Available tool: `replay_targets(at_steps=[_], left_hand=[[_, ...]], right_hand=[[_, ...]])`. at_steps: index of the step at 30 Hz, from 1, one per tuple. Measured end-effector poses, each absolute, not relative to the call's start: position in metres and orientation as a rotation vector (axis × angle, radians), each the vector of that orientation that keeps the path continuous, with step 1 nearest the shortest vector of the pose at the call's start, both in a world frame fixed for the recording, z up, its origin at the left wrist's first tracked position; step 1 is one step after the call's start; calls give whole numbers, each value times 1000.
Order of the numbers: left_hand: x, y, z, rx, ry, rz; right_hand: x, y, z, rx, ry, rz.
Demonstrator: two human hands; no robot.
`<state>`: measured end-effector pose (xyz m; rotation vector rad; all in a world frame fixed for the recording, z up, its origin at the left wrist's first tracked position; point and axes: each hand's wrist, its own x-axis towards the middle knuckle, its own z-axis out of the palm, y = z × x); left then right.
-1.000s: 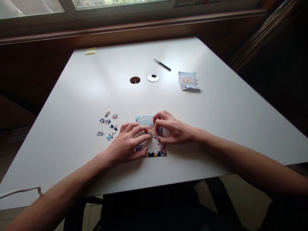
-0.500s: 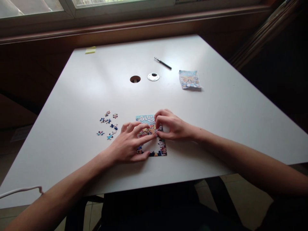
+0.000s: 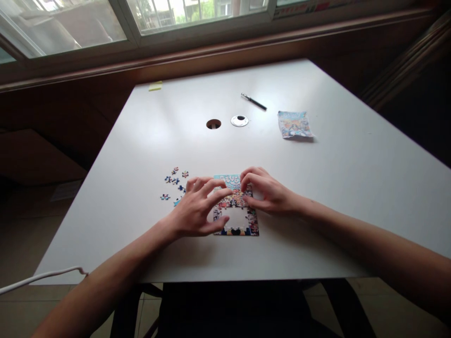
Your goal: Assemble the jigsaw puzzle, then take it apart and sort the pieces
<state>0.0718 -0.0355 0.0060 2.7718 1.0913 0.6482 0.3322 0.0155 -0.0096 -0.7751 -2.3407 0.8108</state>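
A small, partly assembled jigsaw puzzle (image 3: 235, 231) lies flat on the white table, with colourful pieces along its borders and upper half and a pale bare area in its lower middle. My left hand (image 3: 202, 206) hovers over the puzzle's left side, open, its fingers spread and holding nothing. At the right edge my right hand (image 3: 269, 191) has curled fingers; thumb and index tips are slightly apart over the pieces, and I see nothing between them. Several loose jigsaw pieces (image 3: 172, 179) lie left of my left hand, which partly covers the nearest ones.
Beyond the puzzle, the table (image 3: 148, 141) has a round cable hole (image 3: 213, 124) and a silver-rimmed cover (image 3: 239, 121). A pen (image 3: 254, 101) and a printed wrapper (image 3: 295, 125) lie at the back right. A yellow sticky note (image 3: 155, 86) sits at the far edge; a white cable (image 3: 52, 273) runs near my left forearm.
My left index finger and thumb have moved off the puzzle's middle, exposing more of the bare area. My right thumb and index finger have parted slightly. The camera view has shifted.
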Motion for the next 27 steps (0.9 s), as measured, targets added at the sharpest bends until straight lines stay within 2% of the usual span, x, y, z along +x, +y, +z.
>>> replay_targets(at_steps=[5, 10, 16, 27], left_hand=[[19, -9, 22, 2720, 1565, 961], [-39, 13, 25, 2551, 1969, 826], [-46, 13, 20, 2472, 1893, 499], [-44, 12, 21, 2444, 1821, 420]], right_hand=[[337, 21, -14, -818, -2109, 1010], [340, 24, -18, -843, -2016, 1121], [341, 25, -18, -846, -1995, 1150], [343, 26, -18, -863, -2013, 1126]])
